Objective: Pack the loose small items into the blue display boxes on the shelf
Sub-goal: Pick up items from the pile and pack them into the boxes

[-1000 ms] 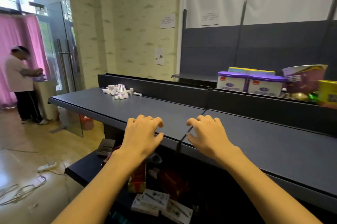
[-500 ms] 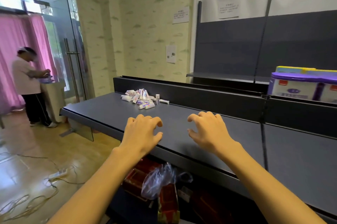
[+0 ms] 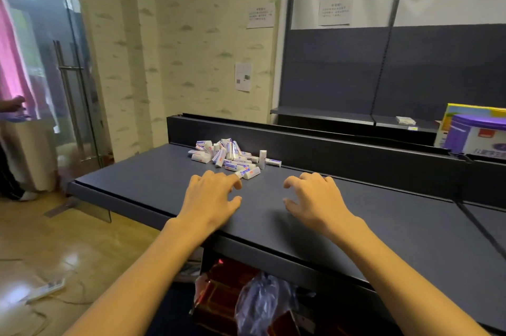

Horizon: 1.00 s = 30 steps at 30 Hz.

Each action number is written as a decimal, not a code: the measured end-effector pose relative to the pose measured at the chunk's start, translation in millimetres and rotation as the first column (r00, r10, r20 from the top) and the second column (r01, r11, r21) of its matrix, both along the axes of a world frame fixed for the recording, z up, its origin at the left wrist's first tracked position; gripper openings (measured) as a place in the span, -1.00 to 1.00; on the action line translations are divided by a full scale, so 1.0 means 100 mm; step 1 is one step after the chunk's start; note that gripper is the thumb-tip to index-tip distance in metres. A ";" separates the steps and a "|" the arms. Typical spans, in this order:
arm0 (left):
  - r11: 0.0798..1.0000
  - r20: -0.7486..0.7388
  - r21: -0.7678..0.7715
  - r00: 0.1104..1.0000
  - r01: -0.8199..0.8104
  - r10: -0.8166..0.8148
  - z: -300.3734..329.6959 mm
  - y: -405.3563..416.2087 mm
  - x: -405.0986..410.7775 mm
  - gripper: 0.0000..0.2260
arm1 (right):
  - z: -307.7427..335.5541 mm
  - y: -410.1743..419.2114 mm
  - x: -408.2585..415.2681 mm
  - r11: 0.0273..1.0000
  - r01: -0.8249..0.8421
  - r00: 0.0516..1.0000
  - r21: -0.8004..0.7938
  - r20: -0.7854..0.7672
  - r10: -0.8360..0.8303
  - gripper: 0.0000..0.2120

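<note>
Closer now than a moment ago, the items [image 3: 232, 156] are lying heaped by the shelf's [image 3: 142, 185] back left corner, small white packets with blue and red print. Both hands are hovering palm-down, fingers curled and spread, holding nothing; the left hand [image 3: 210, 198] is nearly touching the heap, the right hand [image 3: 315, 198] farther off.

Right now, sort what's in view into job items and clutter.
For the job:
- pile of small white wrapped packets on the dark grey shelf top
- left hand, right hand, both empty

Just lying about:
- purple-lidded tub
- red boxes below
- crumpled clear plastic bag
</note>
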<state>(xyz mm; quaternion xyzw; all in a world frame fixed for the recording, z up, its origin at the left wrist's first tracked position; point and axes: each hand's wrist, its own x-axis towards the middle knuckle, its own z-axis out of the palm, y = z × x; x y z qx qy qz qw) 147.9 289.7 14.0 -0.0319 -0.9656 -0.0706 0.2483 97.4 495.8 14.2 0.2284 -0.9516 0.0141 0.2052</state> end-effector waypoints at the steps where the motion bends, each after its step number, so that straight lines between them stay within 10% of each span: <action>1: 1.000 0.013 0.004 1.000 0.015 -0.015 -0.03 -0.13 -0.07 -0.74 | -0.01 -0.11 -0.04 1.000 0.021 1.000 -0.003 0.006 -0.021 -0.63; 30: 0.934 0.065 0.077 0.933 0.348 -0.353 -0.30 -1.49 -1.38 -0.79 | -0.16 -1.24 -0.66 0.916 0.384 0.923 -0.120 0.068 -0.378 -0.68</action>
